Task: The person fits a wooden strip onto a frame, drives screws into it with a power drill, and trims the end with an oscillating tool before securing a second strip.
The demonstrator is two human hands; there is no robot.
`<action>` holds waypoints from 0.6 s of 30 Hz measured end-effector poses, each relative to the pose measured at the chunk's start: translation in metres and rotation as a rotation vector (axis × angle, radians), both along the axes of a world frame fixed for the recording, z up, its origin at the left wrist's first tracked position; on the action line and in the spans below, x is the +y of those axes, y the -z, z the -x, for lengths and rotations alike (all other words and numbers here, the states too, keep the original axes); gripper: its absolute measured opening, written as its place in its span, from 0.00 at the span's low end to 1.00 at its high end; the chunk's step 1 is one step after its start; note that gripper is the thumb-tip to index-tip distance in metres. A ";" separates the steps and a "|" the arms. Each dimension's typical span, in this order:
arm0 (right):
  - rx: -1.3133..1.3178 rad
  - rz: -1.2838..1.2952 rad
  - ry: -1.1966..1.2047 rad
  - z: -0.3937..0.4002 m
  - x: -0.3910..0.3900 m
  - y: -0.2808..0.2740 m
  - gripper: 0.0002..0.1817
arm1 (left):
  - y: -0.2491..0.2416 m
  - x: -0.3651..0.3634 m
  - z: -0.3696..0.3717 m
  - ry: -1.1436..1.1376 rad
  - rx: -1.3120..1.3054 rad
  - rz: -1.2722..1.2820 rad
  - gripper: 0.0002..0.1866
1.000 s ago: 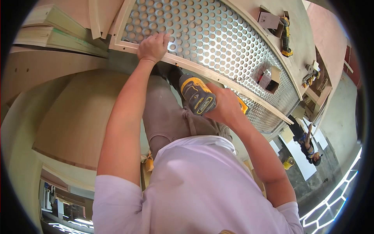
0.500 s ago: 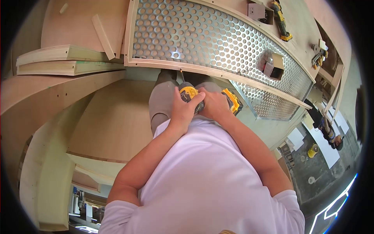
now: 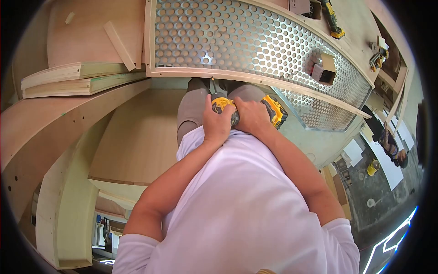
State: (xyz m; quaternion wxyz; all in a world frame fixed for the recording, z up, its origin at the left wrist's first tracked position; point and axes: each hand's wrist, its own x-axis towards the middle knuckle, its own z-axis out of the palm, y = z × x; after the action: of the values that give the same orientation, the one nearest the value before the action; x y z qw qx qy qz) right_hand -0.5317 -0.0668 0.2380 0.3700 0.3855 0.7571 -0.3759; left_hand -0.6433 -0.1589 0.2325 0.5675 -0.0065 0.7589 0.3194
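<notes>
A yellow and black cordless drill (image 3: pixel 221 102) is held in front of my waist, its bit pointing away from me. My left hand (image 3: pixel 216 124) wraps round the drill's body near the chuck. My right hand (image 3: pixel 251 116) grips its handle, with the yellow and black battery (image 3: pixel 275 112) showing beyond the knuckles. The bit's tip is right at the front edge of a wooden strip (image 3: pixel 182 72) dotted with screw holes. That strip frames a perforated metal sheet (image 3: pixel 219 34) with round holes.
A small open box (image 3: pixel 325 69) sits on the metal sheet. Another yellow power tool (image 3: pixel 332 19) lies at the far right. Stacked wooden boards (image 3: pixel 68 84) and a curved wooden panel (image 3: pixel 68 112) stand at the left. A person (image 3: pixel 393 147) is at the right, near a yellow bucket (image 3: pixel 373 167).
The view has shifted slightly. The drill's bit has come nearer the wooden strip's edge. Both hands keep their hold on the drill.
</notes>
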 end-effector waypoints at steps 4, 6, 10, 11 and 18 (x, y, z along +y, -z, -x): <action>-0.019 0.005 -0.005 -0.001 -0.001 0.007 0.26 | 0.001 0.000 0.001 -0.003 0.009 -0.002 0.49; -0.015 0.004 -0.002 -0.002 0.000 0.007 0.26 | 0.002 0.000 0.000 -0.001 0.011 -0.017 0.49; 0.020 0.004 -0.008 -0.002 0.004 0.003 0.21 | 0.001 0.001 -0.003 -0.005 0.030 -0.019 0.49; 0.034 0.003 -0.014 -0.002 0.005 0.002 0.19 | 0.001 0.002 -0.004 -0.009 0.042 -0.019 0.49; -0.001 0.021 -0.010 -0.004 0.005 0.008 0.25 | 0.003 0.002 -0.006 -0.025 0.032 -0.023 0.48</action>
State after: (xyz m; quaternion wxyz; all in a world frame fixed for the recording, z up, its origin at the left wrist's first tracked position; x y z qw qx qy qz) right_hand -0.5277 -0.0617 0.2303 0.3762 0.3781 0.7547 -0.3818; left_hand -0.6371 -0.1574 0.2291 0.5513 -0.0043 0.7640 0.3352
